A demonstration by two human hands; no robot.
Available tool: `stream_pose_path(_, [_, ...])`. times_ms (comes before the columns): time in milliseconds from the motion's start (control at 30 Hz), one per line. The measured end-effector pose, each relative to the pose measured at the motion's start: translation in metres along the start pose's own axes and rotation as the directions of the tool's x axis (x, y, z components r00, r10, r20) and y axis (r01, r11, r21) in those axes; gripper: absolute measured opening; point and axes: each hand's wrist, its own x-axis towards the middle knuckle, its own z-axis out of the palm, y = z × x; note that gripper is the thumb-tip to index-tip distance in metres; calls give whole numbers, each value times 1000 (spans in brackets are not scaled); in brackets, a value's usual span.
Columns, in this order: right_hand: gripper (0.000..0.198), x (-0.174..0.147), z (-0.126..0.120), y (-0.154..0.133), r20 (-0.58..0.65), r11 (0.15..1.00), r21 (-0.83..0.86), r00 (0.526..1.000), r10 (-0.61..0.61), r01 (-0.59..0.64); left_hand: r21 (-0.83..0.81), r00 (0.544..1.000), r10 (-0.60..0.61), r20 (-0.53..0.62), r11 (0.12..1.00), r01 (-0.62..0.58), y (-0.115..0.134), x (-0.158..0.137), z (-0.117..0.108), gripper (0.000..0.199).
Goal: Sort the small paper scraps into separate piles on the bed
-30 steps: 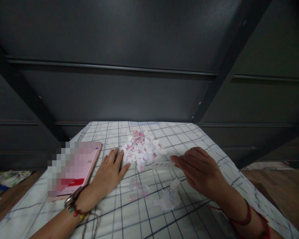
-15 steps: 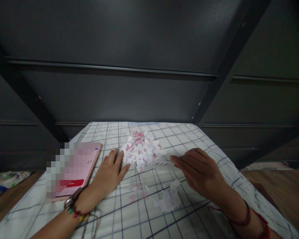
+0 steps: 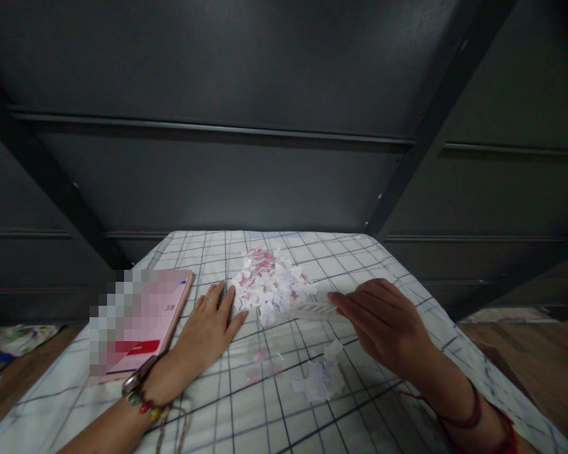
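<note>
A heap of small white and pink paper scraps (image 3: 269,287) lies in the middle of the cloth. My left hand (image 3: 213,321) rests flat to its left, fingers spread, with the fingertips at the heap's edge. My right hand (image 3: 383,321) pinches what look like pale, ridged plastic tweezers (image 3: 312,310); their tips reach the heap's near right side and are blurred. In front of the heap lies a clear plastic piece (image 3: 264,366) with pink scraps in or on it. Right of it is a smaller pile of white paper scraps (image 3: 319,377).
A pink-screened tablet (image 3: 146,321), partly pixelated, lies left of my left hand. The table wears a white checked cloth (image 3: 246,422). A dark panelled surface (image 3: 246,183) rises behind its far edge. Wooden floor (image 3: 539,353) shows at the right.
My right hand has shifted slightly, and the tweezers have changed angle a little over the heap's near edge. The number on the tablet went from 37 to 38. My left hand stays put.
</note>
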Motion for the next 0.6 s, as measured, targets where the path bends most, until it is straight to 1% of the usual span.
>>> stream_pose_path(67, [17, 0, 0, 0, 22, 1000, 2, 1000, -13, 12, 4, 1000, -2, -4, 1000, 2, 0, 0, 0, 58])
stream_pose_path(167, [14, 1, -1, -1, 54, 998, 54, 998, -43, 40, 6, 1000, -1, -15, 1000, 1, 0, 0, 1, 57])
stream_pose_path(300, [14, 2, -2, -4, 30, 993, 111, 999, -44, 40, 19, 1000, 1, -27, 1000, -1, 1, 0, 1, 55])
stream_pose_path(400, [17, 2, 1, -4, 18, 996, 87, 999, -32, 31, 32, 1000, 2, -20, 999, -2, 1, 0, 1, 54])
stream_pose_path(500, [15, 2, 4, -4, 37, 998, 52, 998, -49, 47, 32, 1000, -2, 1, 999, 2, 1, 1, 1, 56])
stream_pose_path(600, [14, 2, 1, -4, 62, 993, 106, 996, -66, 59, 10, 1000, 0, -6, 1000, 0, 2, 1, 0, 55])
